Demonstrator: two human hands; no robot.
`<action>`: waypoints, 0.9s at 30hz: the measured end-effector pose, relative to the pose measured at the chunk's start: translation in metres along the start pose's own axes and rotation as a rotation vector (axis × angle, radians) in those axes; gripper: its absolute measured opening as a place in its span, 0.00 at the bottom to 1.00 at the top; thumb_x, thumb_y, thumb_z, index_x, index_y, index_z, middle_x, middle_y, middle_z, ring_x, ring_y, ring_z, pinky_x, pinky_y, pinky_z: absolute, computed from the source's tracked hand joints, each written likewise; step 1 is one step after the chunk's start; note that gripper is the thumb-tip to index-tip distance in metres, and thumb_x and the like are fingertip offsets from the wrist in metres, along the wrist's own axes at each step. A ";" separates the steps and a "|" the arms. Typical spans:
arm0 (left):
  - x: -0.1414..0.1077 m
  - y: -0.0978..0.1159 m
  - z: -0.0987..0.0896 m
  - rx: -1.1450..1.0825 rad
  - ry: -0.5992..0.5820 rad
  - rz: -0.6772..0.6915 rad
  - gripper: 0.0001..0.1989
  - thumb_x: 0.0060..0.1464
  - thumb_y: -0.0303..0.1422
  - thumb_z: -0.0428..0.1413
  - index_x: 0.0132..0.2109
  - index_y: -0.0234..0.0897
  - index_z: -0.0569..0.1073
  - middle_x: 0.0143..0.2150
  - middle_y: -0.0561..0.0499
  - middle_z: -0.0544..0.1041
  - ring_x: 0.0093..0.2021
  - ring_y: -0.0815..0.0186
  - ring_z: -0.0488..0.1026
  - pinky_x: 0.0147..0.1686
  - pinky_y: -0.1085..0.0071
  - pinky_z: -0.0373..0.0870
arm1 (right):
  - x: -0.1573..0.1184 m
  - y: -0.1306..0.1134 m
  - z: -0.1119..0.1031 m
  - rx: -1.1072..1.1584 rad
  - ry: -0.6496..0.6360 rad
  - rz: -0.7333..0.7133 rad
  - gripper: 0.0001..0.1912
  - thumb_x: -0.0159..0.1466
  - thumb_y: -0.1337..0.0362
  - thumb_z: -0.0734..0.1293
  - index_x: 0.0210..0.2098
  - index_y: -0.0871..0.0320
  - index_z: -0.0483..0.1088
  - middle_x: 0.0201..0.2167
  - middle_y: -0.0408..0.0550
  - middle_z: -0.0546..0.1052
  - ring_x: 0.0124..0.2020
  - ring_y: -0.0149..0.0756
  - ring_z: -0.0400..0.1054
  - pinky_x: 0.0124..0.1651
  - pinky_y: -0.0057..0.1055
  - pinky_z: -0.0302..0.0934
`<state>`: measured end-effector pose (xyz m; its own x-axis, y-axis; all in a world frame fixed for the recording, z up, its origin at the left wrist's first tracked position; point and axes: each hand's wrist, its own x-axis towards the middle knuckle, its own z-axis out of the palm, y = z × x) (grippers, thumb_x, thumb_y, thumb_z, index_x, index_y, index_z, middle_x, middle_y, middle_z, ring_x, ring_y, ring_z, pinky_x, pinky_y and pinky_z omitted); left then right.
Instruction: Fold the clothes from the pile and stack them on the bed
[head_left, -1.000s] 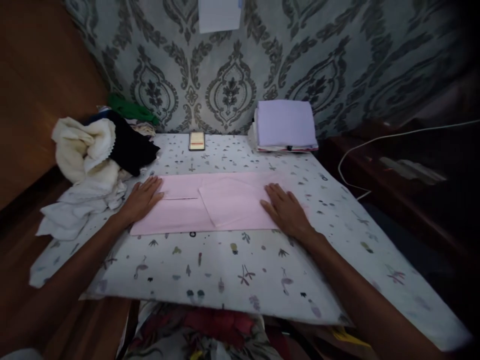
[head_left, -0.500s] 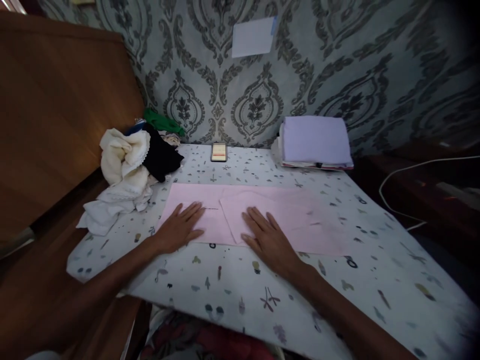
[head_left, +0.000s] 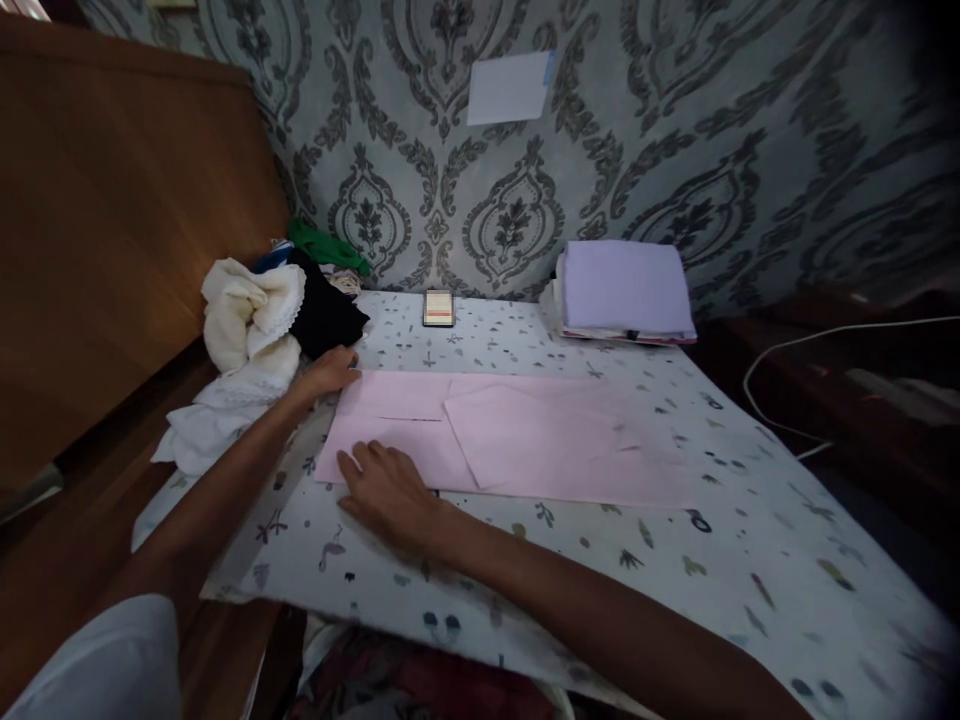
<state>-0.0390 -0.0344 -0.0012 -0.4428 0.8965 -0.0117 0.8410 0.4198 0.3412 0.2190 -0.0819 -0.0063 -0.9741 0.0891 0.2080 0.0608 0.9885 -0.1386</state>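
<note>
A folded pink cloth [head_left: 540, 430] lies flat and lengthwise across the table, its layers meeting in a slanted fold edge left of the middle. At its far left corner is my left hand [head_left: 332, 371], fingers closed together on the cloth's edge; the fingertips are small in view. My right hand [head_left: 390, 497] has crossed over to the near left part of the cloth. Its fingers are bent but apart, resting on the cloth near the corner, with no fabric visibly gripped.
Crumpled white and cream clothes [head_left: 251, 310], a black garment [head_left: 322, 305] and a green cloth [head_left: 328, 246] are heaped at the left. A phone [head_left: 439, 308] lies near the wall. Folded lilac fabric [head_left: 626, 288] tops a stack at the back right. A white cable [head_left: 780, 350] hangs at the right.
Both hands have left their flat positions on the pink cloth. My left hand moved away to the far left corner, and my right hand moved left to the near left part.
</note>
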 end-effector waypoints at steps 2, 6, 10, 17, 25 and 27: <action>0.008 -0.003 -0.001 -0.035 -0.030 -0.024 0.09 0.44 0.33 0.59 0.36 0.37 0.75 0.36 0.48 0.77 0.40 0.57 0.74 0.41 0.67 0.69 | 0.017 -0.008 0.001 -0.009 -0.030 -0.007 0.22 0.69 0.57 0.63 0.56 0.67 0.64 0.46 0.62 0.75 0.46 0.50 0.69 0.40 0.44 0.70; 0.010 -0.005 -0.004 -0.137 -0.070 -0.049 0.07 0.38 0.33 0.61 0.25 0.38 0.70 0.24 0.54 0.71 0.30 0.63 0.69 0.29 0.71 0.61 | 0.036 -0.017 -0.004 -0.041 -0.117 -0.005 0.12 0.65 0.75 0.62 0.48 0.68 0.68 0.41 0.61 0.76 0.39 0.44 0.72 0.36 0.38 0.68; 0.002 0.001 -0.010 -0.288 -0.070 -0.042 0.07 0.37 0.32 0.59 0.23 0.38 0.67 0.20 0.57 0.65 0.24 0.68 0.64 0.23 0.74 0.55 | 0.042 -0.014 -0.013 0.023 -0.154 0.022 0.13 0.61 0.77 0.63 0.46 0.66 0.69 0.37 0.58 0.78 0.37 0.43 0.74 0.34 0.35 0.67; -0.009 0.047 -0.034 -0.792 -0.072 -0.076 0.11 0.38 0.33 0.62 0.29 0.37 0.68 0.20 0.59 0.66 0.19 0.72 0.63 0.18 0.78 0.56 | 0.010 0.011 -0.042 0.432 0.060 0.380 0.12 0.61 0.71 0.60 0.43 0.58 0.68 0.32 0.47 0.77 0.31 0.39 0.69 0.31 0.30 0.57; 0.017 0.170 -0.021 -1.045 -0.203 -0.017 0.10 0.45 0.25 0.62 0.34 0.37 0.70 0.20 0.60 0.67 0.17 0.76 0.64 0.16 0.81 0.63 | -0.083 0.047 -0.074 0.940 0.457 0.682 0.03 0.58 0.67 0.60 0.30 0.56 0.65 0.24 0.39 0.69 0.27 0.31 0.66 0.28 0.24 0.57; 0.024 0.196 0.003 -1.051 -0.270 -0.037 0.08 0.46 0.23 0.62 0.33 0.36 0.70 0.19 0.60 0.66 0.17 0.76 0.65 0.17 0.81 0.66 | -0.105 0.061 -0.070 1.076 0.468 0.752 0.04 0.57 0.66 0.61 0.32 0.56 0.66 0.25 0.40 0.72 0.27 0.32 0.69 0.28 0.25 0.61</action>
<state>0.1166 0.0697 0.0632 -0.2710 0.9414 -0.2009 0.0845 0.2312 0.9692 0.3405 -0.0223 0.0312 -0.6078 0.7937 0.0233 0.1273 0.1264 -0.9838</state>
